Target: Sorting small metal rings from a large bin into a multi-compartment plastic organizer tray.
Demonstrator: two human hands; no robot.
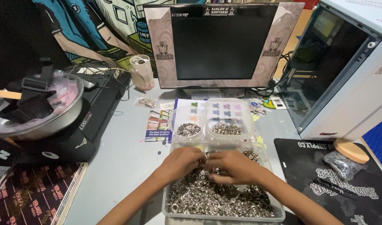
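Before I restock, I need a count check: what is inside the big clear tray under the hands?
The clear tray holds a heap of small silver metal rings. Both hands, left hand and right hand, cover its middle.

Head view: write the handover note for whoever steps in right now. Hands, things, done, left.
Left hand: fingers curled down into the metal rings, exact grip hidden.
Right hand: same, beside the left, fingers buried in the pile.
Things: rings fill the clear tray at the desk's front edge. Behind it, the round tub and the square tub each hold a small batch of rings.
Done: some rings sit in both tubs.
Left: most rings remain in the tray.
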